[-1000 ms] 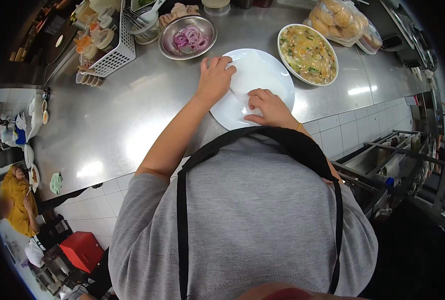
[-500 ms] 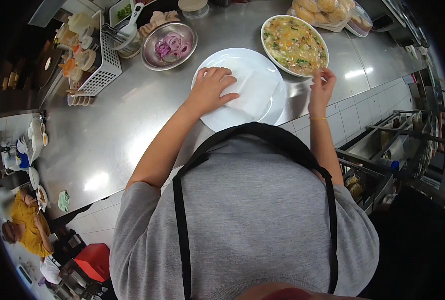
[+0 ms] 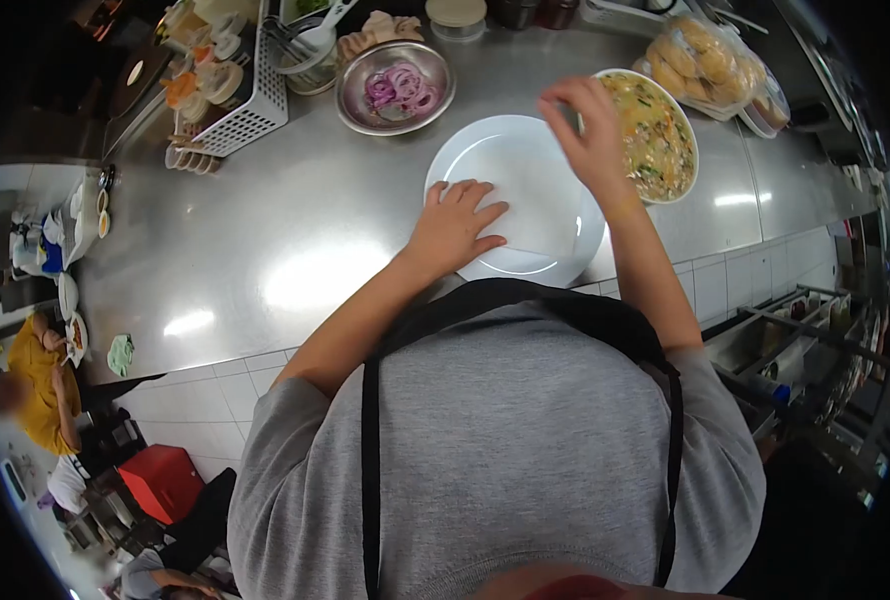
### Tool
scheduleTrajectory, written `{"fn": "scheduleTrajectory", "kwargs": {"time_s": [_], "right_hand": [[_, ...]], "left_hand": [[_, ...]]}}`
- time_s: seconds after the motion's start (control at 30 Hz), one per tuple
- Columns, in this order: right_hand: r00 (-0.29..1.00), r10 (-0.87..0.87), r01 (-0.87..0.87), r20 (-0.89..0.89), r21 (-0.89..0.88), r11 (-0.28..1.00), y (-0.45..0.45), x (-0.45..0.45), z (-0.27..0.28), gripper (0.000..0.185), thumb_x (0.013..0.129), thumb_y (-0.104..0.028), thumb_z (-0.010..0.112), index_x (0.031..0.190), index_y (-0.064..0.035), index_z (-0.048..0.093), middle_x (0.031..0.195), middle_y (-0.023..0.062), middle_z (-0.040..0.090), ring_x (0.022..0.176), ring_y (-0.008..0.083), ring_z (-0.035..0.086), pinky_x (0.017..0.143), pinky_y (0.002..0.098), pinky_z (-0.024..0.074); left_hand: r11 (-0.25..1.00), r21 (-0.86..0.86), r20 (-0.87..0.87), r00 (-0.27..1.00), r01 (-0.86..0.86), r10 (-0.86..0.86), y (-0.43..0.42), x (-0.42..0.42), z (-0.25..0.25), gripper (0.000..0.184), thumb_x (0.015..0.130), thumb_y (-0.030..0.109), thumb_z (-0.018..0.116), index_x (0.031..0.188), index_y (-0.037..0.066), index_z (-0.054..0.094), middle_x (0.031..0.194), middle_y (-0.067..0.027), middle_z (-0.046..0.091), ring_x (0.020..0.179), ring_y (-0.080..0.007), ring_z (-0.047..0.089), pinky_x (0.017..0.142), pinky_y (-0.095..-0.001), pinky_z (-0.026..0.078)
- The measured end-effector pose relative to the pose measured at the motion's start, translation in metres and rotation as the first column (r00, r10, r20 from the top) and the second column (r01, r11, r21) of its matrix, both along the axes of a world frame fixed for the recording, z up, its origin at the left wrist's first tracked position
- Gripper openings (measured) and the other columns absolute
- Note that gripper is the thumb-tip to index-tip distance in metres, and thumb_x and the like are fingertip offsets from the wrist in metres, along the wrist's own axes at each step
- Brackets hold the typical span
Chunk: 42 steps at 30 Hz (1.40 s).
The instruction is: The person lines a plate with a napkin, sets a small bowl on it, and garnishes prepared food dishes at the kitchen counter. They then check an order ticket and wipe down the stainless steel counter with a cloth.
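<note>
A white round plate (image 3: 447,150) lies on the steel counter in front of me. A thin white sheet (image 3: 530,205) covers part of it; its material is unclear. My left hand (image 3: 457,226) rests on the plate's left part and the sheet's near-left side, fingers spread. Above the plate's right rim, beside the bowl, hovers my right hand (image 3: 590,135). Its fingers and thumb curve loosely to the left, slightly blurred, with nothing visible between them. A white bowl (image 3: 694,150) of yellow mixture with green and orange bits (image 3: 655,140) stands to the right, partly behind that hand.
A metal bowl (image 3: 353,118) of sliced purple onion (image 3: 402,90) stands beyond the plate. Left of it is a white basket (image 3: 250,125) with bottles. Bagged buns (image 3: 705,65) lie at the back right. A person in yellow (image 3: 40,385) is at the far left.
My right hand has moved left from the bowl's near edge to above the plate's right rim. My left hand stays on the plate, fingers spread wider. The whole view has shifted.
</note>
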State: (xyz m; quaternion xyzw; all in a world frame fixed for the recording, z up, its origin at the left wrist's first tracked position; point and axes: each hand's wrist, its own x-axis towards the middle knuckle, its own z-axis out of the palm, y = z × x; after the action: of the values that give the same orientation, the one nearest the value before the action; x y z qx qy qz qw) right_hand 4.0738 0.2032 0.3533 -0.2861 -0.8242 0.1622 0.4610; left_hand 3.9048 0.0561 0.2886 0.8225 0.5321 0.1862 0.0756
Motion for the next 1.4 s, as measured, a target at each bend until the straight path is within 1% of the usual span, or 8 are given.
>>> {"fn": "scheduleTrajectory", "kwargs": {"time_s": [0.3,0.37,0.47,0.63,0.73,0.83,1.0,1.4], "right_hand": [[0.897,0.245,-0.221,0.369,-0.106,0.969,0.119,-0.204,-0.031,0.030,0.088,-0.036,0.049,0.100,-0.0116,0.062,0.094,0.0127,0.060,0.092,0.0303,0.057,0.083,0.0398,0.0433],[0.720,0.308,-0.167,0.621,-0.276,0.947,0.133,-0.230,-0.044,0.039,0.090,-0.043,0.042,0.107,-0.0134,0.062,0.104,0.0153,0.060,0.100,0.0342,0.054,0.086,0.0406,0.0421],[0.710,0.232,-0.059,0.665,-0.273,0.960,0.137,-0.250,-0.054,0.035,0.088,-0.035,0.041,0.102,-0.0117,0.062,0.113,0.0128,0.058,0.106,0.0300,0.056,0.089,0.0387,0.0433],[0.711,0.476,-0.435,0.517,-0.208,0.876,0.089,-0.256,-0.037,0.037,0.092,-0.028,0.038,0.104,-0.0019,0.060,0.107,0.0167,0.060,0.100,0.0332,0.056,0.089,0.0386,0.0413],[0.574,0.621,-0.552,0.534,-0.307,0.775,0.045,-0.263,-0.024,0.037,0.092,-0.030,0.040,0.104,-0.0017,0.060,0.108,0.0158,0.060,0.100,0.0318,0.056,0.089,0.0378,0.0412],[0.622,0.650,-0.546,0.437,-0.353,0.760,0.001,-0.264,-0.016,0.036,0.092,-0.030,0.042,0.102,-0.0013,0.061,0.107,0.0141,0.061,0.101,0.0305,0.056,0.089,0.0370,0.0416],[0.618,0.786,-0.742,-0.017,-0.345,0.575,-0.041,-0.236,0.015,0.036,0.092,-0.033,0.045,0.100,-0.0015,0.062,0.107,0.0123,0.060,0.100,0.0271,0.056,0.088,0.0327,0.0417],[0.790,0.613,-0.341,0.034,-0.806,0.484,-0.077,-0.053,-0.014,0.029,0.093,-0.019,0.049,0.114,-0.0024,0.059,0.108,0.0086,0.058,0.100,0.0173,0.054,0.087,0.0272,0.0420]], "left_hand": [[0.999,-0.043,0.101,0.994,-0.025,0.029,-0.016,-0.007,-0.019,0.028,0.082,0.028,0.060,0.105,0.013,0.056,0.124,-0.0044,0.049,0.127,-0.0221,0.037,0.104,-0.0514,0.023],[0.999,-0.029,0.085,0.996,-0.036,0.038,-0.017,-0.009,-0.021,0.029,0.082,0.028,0.060,0.106,0.013,0.056,0.125,-0.0042,0.048,0.127,-0.0221,0.037,0.104,-0.0516,0.023],[0.998,-0.041,0.077,0.996,-0.041,0.045,-0.018,-0.013,-0.021,0.030,0.082,0.027,0.059,0.109,0.014,0.057,0.127,-0.0042,0.047,0.127,-0.0221,0.036,0.106,-0.0518,0.022],[0.999,-0.004,0.107,0.994,-0.036,0.037,-0.017,-0.014,-0.027,0.031,0.082,0.028,0.058,0.110,0.014,0.057,0.127,-0.0046,0.047,0.128,-0.0219,0.036,0.105,-0.0520,0.022],[0.999,-0.015,0.104,0.994,-0.035,0.036,-0.017,-0.014,-0.025,0.031,0.083,0.028,0.058,0.110,0.013,0.057,0.126,-0.0044,0.048,0.126,-0.0230,0.037,0.105,-0.0520,0.022],[0.998,0.021,0.104,0.992,-0.067,0.065,-0.018,-0.012,-0.025,0.031,0.082,0.027,0.059,0.109,0.012,0.057,0.124,-0.0051,0.048,0.123,-0.0241,0.038,0.105,-0.0517,0.022],[0.998,0.013,0.024,0.998,-0.060,0.060,-0.022,-0.008,-0.022,0.037,0.081,0.026,0.058,0.114,0.009,0.055,0.118,-0.0057,0.049,0.115,-0.0237,0.042,0.104,-0.0514,0.023],[0.994,-0.063,0.012,0.996,-0.084,0.085,-0.050,-0.014,-0.018,0.049,0.080,0.031,0.060,0.121,0.006,0.049,0.127,-0.0084,0.044,0.120,-0.0232,0.040,0.101,-0.0507,0.028]]}}
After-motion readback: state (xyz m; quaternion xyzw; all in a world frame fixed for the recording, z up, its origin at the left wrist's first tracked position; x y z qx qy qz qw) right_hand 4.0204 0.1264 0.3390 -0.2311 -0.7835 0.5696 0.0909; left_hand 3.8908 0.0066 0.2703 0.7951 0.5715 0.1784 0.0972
